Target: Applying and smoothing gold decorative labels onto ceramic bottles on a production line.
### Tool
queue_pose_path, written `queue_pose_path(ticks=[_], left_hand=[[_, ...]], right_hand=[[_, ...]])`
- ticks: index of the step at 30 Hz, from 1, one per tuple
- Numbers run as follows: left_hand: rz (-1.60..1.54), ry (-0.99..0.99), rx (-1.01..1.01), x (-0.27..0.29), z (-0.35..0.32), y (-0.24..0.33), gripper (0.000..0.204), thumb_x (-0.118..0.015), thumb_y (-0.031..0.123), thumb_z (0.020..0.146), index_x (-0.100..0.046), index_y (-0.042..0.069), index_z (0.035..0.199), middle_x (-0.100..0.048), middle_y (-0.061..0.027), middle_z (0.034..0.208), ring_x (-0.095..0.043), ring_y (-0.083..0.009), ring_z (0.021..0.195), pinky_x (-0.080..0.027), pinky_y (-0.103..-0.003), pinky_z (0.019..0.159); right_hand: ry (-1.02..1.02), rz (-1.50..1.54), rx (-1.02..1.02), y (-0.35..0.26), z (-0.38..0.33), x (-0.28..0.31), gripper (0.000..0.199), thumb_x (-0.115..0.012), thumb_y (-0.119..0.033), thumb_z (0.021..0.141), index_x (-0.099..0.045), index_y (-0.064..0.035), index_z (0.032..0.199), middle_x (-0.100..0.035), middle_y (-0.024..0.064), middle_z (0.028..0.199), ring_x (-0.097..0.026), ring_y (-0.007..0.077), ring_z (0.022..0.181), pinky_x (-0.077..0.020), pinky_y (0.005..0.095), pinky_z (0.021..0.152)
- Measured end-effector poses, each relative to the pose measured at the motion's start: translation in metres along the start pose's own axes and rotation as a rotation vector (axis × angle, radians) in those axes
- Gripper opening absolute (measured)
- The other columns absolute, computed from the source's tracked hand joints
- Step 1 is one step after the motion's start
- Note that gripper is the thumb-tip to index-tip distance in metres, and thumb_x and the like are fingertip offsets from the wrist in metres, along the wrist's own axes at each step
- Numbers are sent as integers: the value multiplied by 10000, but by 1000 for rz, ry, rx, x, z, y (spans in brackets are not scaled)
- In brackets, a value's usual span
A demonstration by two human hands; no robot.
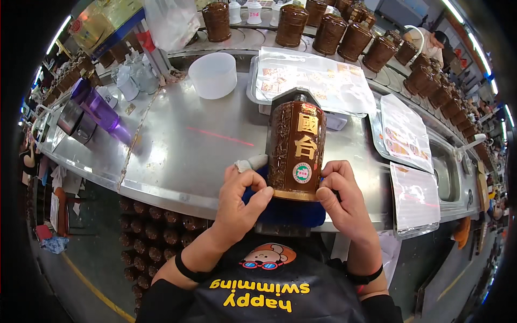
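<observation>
A brown, ridged bottle (286, 141) with large gold characters and a round green-and-white sticker leans back in a dark holder in front of me. Blue cloth (301, 213) shows beneath its base. At its lower left edge, my left hand (240, 200) has its thumb and a finger in a white finger cover against the side, the other fingers curled. My right hand (344, 200) is bent inward at the lower right edge, its thumb and fingertips against the bottle. The fingers' far sides are hidden.
Label sheets (318, 81) lie on a tray behind the bottle, with more sheets (401, 134) at the right beside a sink (446, 175). A white tub (212, 75) stands back left, a purple bottle (99, 110) farther left. Brown bottles (328, 33) line a conveyor.
</observation>
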State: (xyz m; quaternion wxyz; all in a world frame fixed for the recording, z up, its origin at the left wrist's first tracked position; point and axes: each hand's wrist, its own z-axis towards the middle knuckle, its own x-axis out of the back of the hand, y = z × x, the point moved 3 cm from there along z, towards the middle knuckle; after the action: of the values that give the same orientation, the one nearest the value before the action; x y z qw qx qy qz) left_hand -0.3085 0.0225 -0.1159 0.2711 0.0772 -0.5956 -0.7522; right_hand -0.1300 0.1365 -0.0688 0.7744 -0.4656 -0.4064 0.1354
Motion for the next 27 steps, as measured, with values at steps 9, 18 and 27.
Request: queue_pose_path(ticks=[9,18,27], left_hand=[[-48,21,2,-3,0,-5,114,-639,116,800,-542,62,773,-518,-61,788,-452,-238,908,-354,-361,882],[-139,-13,149,0,-2,-12,119,-633,144,827,-563,59,782,-552,-61,842,-462,-225,917,-351,-344,890],[-175,-29,151,2,-1,-16,116,-620,137,844,-577,52,779,-570,-30,780,-469,-206,895,-354,-341,867]], right_hand=[[-9,-21,10,-2,1,0,224,-701,-156,833,-528,-18,801,-437,117,981,-452,240,941,-406,311,836],[-1,6,-11,-2,2,-1,227,-717,-126,808,-517,-21,782,-439,109,972,-450,233,934,-403,301,829],[-14,-10,-32,0,3,-2,231,-722,-130,794,-515,-28,789,-424,110,1008,-440,234,964,-387,310,856]])
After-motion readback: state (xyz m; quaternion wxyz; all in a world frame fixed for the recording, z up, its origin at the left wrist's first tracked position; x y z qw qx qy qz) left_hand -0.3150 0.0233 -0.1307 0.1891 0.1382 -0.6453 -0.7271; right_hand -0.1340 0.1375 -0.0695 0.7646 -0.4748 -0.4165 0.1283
